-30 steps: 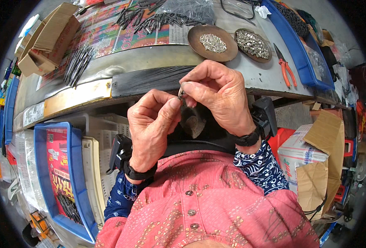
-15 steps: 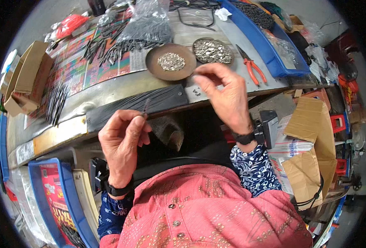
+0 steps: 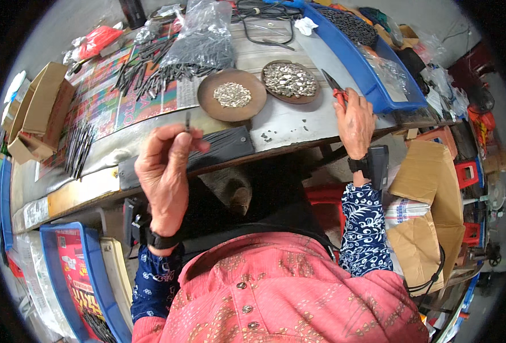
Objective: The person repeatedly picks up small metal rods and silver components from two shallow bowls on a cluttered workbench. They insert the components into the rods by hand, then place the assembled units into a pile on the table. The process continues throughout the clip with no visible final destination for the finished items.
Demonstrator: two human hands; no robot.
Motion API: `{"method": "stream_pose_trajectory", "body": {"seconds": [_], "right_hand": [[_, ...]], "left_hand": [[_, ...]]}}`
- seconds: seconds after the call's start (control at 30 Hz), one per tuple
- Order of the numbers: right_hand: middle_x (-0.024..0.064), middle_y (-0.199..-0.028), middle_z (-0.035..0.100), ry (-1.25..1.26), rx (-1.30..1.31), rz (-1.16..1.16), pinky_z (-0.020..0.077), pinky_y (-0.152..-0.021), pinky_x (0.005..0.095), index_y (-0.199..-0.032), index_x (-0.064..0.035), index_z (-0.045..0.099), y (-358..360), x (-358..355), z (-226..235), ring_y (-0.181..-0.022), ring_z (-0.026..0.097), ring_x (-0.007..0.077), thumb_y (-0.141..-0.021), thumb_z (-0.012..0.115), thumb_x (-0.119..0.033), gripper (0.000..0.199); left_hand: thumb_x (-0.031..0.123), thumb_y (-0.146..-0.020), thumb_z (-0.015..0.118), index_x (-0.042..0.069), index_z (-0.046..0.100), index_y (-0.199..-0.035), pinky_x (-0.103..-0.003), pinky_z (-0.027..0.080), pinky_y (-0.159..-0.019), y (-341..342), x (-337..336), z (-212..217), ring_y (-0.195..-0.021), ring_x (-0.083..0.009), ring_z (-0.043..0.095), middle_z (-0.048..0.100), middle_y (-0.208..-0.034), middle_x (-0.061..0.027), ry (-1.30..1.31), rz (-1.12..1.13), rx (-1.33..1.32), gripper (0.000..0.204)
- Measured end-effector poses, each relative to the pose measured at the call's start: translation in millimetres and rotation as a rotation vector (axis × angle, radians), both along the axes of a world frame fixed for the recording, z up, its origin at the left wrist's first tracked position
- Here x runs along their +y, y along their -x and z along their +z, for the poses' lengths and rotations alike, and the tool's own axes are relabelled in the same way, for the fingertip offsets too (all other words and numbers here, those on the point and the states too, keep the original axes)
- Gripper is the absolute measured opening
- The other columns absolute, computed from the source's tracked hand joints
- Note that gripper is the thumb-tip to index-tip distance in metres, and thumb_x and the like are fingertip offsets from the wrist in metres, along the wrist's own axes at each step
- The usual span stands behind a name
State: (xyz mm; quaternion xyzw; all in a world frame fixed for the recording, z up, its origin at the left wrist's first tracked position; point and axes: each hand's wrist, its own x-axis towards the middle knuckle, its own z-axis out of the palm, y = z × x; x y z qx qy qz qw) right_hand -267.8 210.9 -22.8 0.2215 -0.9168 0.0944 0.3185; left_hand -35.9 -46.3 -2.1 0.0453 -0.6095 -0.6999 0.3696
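My left hand (image 3: 164, 171) is raised over the table's front edge, thumb and fingers pinching a thin dark rod (image 3: 188, 120) whose tip points up. At the right, my right hand (image 3: 356, 126) is closed round the red handles of a pair of pliers (image 3: 330, 81); their dark jaws point away from me, and the hand hides most of the grips. Between the hands sit a round brown dish (image 3: 205, 107) with small silvery bits and a second dish (image 3: 271, 91) filled with larger shiny metal pieces. Several tiny dark bits (image 3: 267, 137) lie near the edge.
A heap of black rods (image 3: 144, 77) lies under a clear plastic bag (image 3: 201, 40). More dark rods (image 3: 78, 148) lie at left beside a cardboard box (image 3: 44, 108). A long blue tray (image 3: 373, 74) borders the right. A black pad (image 3: 221, 147) covers part of the front edge.
My right hand has moved right from beside the dishes and taken hold of the pliers. My left hand has risen slightly, still pinching the rod. More tiny bits show on the table.
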Motion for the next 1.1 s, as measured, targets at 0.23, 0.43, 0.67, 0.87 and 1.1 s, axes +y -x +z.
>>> {"method": "stream_pose_trajectory", "body": {"seconds": [0.23,0.43,0.67,0.87,1.1], "right_hand": [[0.0146,-0.090,0.061,0.553,-0.139,0.168,0.0483,-0.073,0.0382,-0.104,0.0005,0.055,-36.4,-18.2,30.9,-0.085,0.060,0.0270,-0.089,0.063,-0.017,0.025],[0.0033,-0.093,0.060,0.915,-0.369,0.793,0.0450,-0.069,0.0231,-0.103,-0.0023,0.053,-108.3,-67.1,75.2,-0.080,0.052,0.0082,-0.091,0.063,-0.013,0.019],[0.0109,-0.103,0.060,0.223,-0.318,0.937,0.0488,-0.086,0.0323,-0.092,0.0012,0.066,-130.9,-102.2,105.0,-0.095,0.060,0.0218,-0.074,0.067,0.004,0.019],[0.0132,-0.099,0.060,0.393,-0.095,0.951,0.0477,-0.077,0.0278,-0.097,0.0011,0.064,-138.2,-103.9,119.1,-0.086,0.060,0.0211,-0.083,0.061,-0.009,0.018],[0.0151,-0.099,0.062,0.455,-0.272,0.945,0.0489,-0.082,0.0306,-0.094,0.0030,0.065,-138.5,-97.3,115.0,-0.093,0.062,0.0230,-0.082,0.060,-0.005,0.016]], "left_hand": [[0.004,-0.093,0.058,-0.002,0.059,-0.097,-0.022,0.048,-0.069,8.7,1.1,-9.7,-0.072,-0.0106,0.059,0.065,-0.087,-0.0073,-0.007,-0.011,0.068,0.006],[0.002,-0.093,0.059,-0.001,0.059,-0.094,-0.021,0.045,-0.064,8.7,2.5,-10.2,-0.068,-0.0079,0.054,0.064,-0.084,-0.0056,-0.022,-0.027,0.078,0.003],[0.002,-0.092,0.059,-0.001,0.059,-0.094,-0.020,0.044,-0.062,8.1,-0.2,-12.1,-0.067,-0.0072,0.053,0.063,-0.081,-0.0044,0.010,-0.020,0.074,0.004],[0.008,-0.095,0.058,-0.002,0.059,-0.097,-0.023,0.044,-0.064,5.7,-0.1,-12.5,-0.069,-0.0101,0.053,0.060,-0.081,-0.0050,0.033,-0.030,0.048,0.010],[0.009,-0.095,0.058,-0.001,0.058,-0.095,-0.022,0.043,-0.064,5.5,0.5,-10.3,-0.068,-0.0096,0.052,0.060,-0.080,-0.0044,0.049,-0.039,0.045,0.010]]}}
